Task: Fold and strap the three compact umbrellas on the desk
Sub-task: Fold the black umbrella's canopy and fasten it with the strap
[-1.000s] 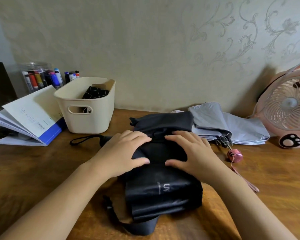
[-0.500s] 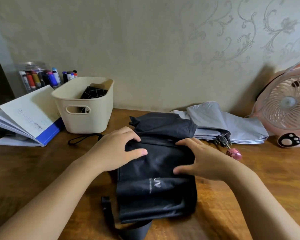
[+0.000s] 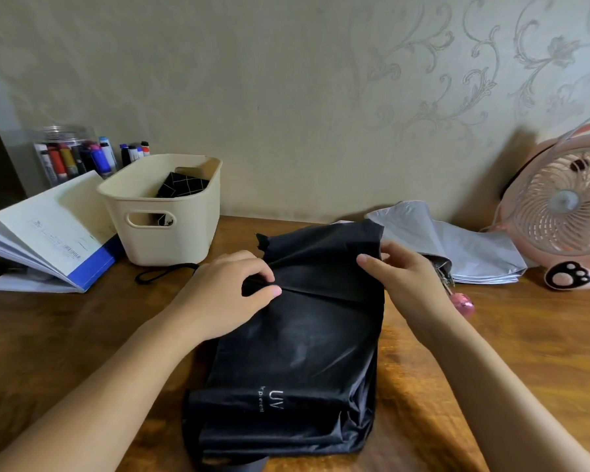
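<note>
A black compact umbrella [image 3: 300, 356] with "UV" print lies flattened in the middle of the wooden desk [image 3: 48, 338]. My left hand [image 3: 225, 294] pinches a fold of its black cloth at the left edge. My right hand [image 3: 409, 277] grips the cloth at the right edge. A grey umbrella [image 3: 464, 247] with a pink handle [image 3: 464, 303] lies unfolded behind my right hand. A black checked umbrella [image 3: 181, 187] stands in the cream basket [image 3: 164, 233].
An open booklet [image 3: 48, 233] lies at the left, with a jar of markers [image 3: 72, 158] behind it. A pink desk fan [image 3: 566, 206] stands at the right against the wall. A black wrist cord [image 3: 164, 272] trails in front of the basket.
Both hands moved apart from the umbrella's middle to its left and right edges, and the black cloth is spread wider.
</note>
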